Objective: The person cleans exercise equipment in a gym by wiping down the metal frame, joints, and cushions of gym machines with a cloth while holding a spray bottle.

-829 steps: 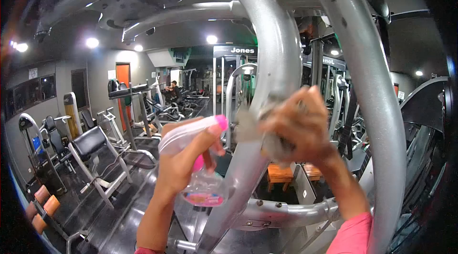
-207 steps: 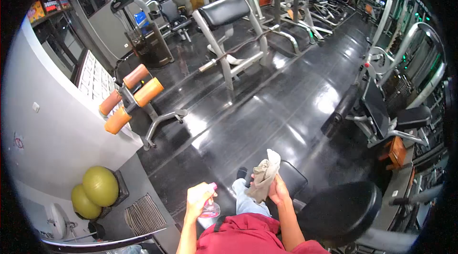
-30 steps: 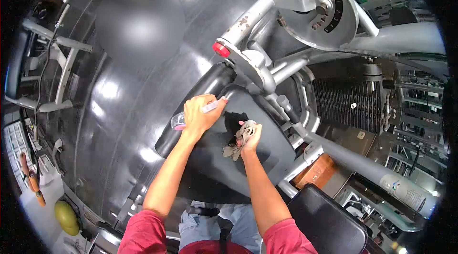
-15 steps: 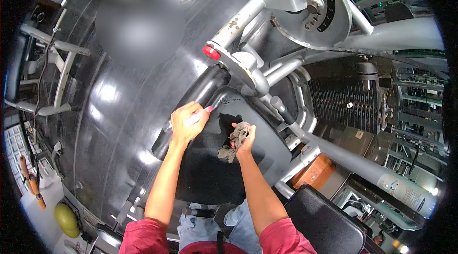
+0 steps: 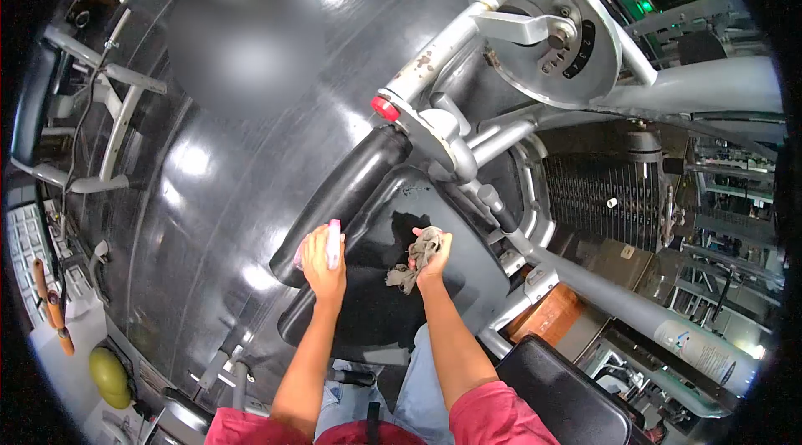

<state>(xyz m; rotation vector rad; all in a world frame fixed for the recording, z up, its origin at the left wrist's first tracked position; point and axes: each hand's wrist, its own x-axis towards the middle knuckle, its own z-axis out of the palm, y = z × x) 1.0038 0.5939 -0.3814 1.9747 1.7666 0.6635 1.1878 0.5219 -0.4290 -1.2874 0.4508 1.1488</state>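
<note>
The person in front of me wore a raspberry-red shirt. Both its left sleeve and its right sleeve were short and loose, the plain cloth gently creased, which left the forearms bare. Below the red I could see pale blue jeans, wrinkled on the legs. A narrow black strap ran down the middle, dark against shirt and denim.
</note>
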